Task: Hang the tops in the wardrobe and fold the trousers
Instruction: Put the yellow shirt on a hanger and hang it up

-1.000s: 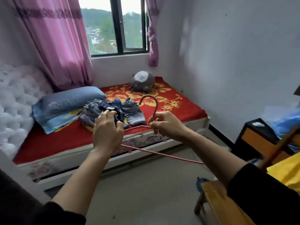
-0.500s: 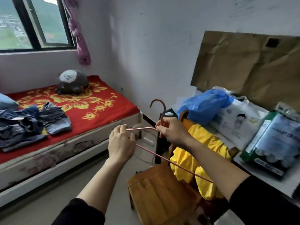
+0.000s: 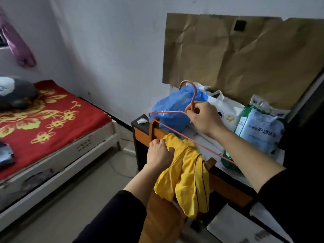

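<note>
Lowest in the frame are my two black sleeves, one at the bottom centre and one at the lower right. Between them is the wooden chair [image 3: 228,187], its seat at the bottom centre and its top rail running up and to the left. The yellow top [image 3: 185,176] is draped over that rail in loose folds, and most of it hangs down on the seat side.

My left hand [image 3: 158,155] is at the centre of the frame, at the upper left edge of the yellow top. Its fingers are curled onto the cloth where it lies over the rail.

Just above, my right hand [image 3: 203,118] pinches the pink wire hanger [image 3: 194,95] at its neck, thumb and fingers closed round the wire. The hook stands upward. The long bar slants down to the right, crossing over the chair rail and passing under my right forearm.

Behind the chair is a dark desk [image 3: 140,135] with an orange front. A blue plastic bag [image 3: 171,109], a white printed bag [image 3: 226,109] and a green and blue pack [image 3: 259,130] sit on it. A small white scrap [image 3: 142,120] lies on its near left corner. Creased brown paper [image 3: 245,58] covers the wall above, in the upper right.

On the left is the bed [image 3: 52,116], with a red cover patterned in yellow flowers. A bit of blue denim [image 3: 5,153] lies on it, cut off by the left edge. A grey plush toy [image 3: 15,93] sits further back, and a purple curtain [image 3: 19,50] hangs in the upper left corner.
</note>
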Motion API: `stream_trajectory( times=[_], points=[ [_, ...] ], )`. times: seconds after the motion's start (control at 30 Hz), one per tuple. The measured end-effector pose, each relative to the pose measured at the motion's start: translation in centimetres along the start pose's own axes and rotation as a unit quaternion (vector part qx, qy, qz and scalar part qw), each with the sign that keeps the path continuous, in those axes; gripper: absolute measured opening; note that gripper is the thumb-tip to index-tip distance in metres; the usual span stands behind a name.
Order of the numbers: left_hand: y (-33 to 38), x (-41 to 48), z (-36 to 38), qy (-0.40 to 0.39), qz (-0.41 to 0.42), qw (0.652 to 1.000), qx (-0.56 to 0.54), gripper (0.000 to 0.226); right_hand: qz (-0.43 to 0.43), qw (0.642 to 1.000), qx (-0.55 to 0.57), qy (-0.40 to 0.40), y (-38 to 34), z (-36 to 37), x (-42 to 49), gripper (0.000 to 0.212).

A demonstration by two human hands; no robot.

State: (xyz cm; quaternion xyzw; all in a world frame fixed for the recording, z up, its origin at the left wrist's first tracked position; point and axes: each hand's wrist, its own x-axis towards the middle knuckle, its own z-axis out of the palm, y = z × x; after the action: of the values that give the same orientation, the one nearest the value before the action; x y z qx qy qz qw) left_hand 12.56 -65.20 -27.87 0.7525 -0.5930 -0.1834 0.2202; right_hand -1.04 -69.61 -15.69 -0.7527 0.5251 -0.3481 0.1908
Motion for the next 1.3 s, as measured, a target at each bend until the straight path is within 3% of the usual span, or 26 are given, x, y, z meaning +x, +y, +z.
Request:
stream_trajectory(
  times=[0.2, 0.37, 0.47, 0.53, 0.6, 0.67, 0.73, 0.77, 0.83, 0.9, 0.97, 1.07, 1.13, 1.2, 1.3],
  points=[
    [3.8, 4.4, 4.6, -0.056, 0.045, 0.995, 0.073, 0.063, 0.014, 1.000, -0.015, -0.004, 5.2, -1.0, 3.0, 0.015],
    [7.2, 7.9, 8.2, -0.161, -0.037, 0.972, 0.168, 0.087, -0.006, 0.999, 0.016, -0.036, 8.6, -2.1, 6.1, 0.015],
    [9.1, 9.1, 9.7, -0.217, -0.072, 0.951, 0.210, 0.066, -0.040, 0.995, 0.039, -0.080, 10.0, -3.0, 7.7, 0.015],
    [10.2, 9.4, 10.1, -0.217, -0.085, 0.952, 0.198, 0.039, -0.066, 0.992, 0.054, -0.097, 10.4, -3.4, 8.7, 0.014],
    [10.6, 9.5, 10.1, -0.202, -0.095, 0.959, 0.174, 0.026, -0.091, 0.987, 0.074, -0.107, 10.5, -3.6, 9.6, 0.014],
    [9.8, 9.6, 9.4, -0.159, -0.087, 0.976, 0.121, 0.021, -0.107, 0.983, 0.101, -0.108, 10.2, -3.6, 10.5, 0.014],
    [8.0, 9.2, 7.6, -0.126, -0.071, 0.989, -0.017, 0.019, -0.114, 0.978, 0.132, -0.112, 9.8, -3.1, 11.3, 0.015],
    [7.0, 8.7, 6.2, -0.126, -0.073, 0.982, -0.122, 0.022, -0.120, 0.975, 0.143, -0.121, 9.5, -2.7, 11.7, 0.015],
    [5.4, 7.0, 2.7, -0.128, -0.092, 0.932, -0.326, 0.028, -0.140, 0.966, 0.138, -0.170, 8.7, -1.7, 12.2, 0.015],
    [4.0, 4.9, -0.9, -0.080, -0.100, 0.893, -0.431, 0.027, -0.159, 0.945, 0.111, -0.264, 7.5, -0.9, 12.4, 0.012],
    [2.9, 3.1, -4.0, -0.019, -0.110, 0.873, -0.475, 0.017, -0.169, 0.905, 0.099, -0.378, 6.1, -0.3, 12.2, 0.024],
    [0.5, 0.6, -7.9, 0.051, -0.132, 0.839, -0.526, 0.024, -0.186, 0.839, 0.080, -0.505, 3.8, 1.5, 11.2, 0.038],
    [-1.2, -1.5, -10.1, 0.081, -0.144, 0.815, -0.555, 0.050, -0.232, 0.833, 0.083, -0.495, 1.8, 3.6, 9.9, 0.044],
    [-2.3, -3.5, -11.6, 0.085, -0.151, 0.813, -0.556, 0.074, -0.260, 0.843, 0.150, -0.446, -0.3, 5.7, 8.6, 0.030],
    [-5.1, -7.2, -13.7, 0.099, -0.163, 0.818, -0.543, 0.059, -0.245, 0.839, 0.213, -0.436, -5.4, 8.2, 6.1, 0.011]
  ],
)
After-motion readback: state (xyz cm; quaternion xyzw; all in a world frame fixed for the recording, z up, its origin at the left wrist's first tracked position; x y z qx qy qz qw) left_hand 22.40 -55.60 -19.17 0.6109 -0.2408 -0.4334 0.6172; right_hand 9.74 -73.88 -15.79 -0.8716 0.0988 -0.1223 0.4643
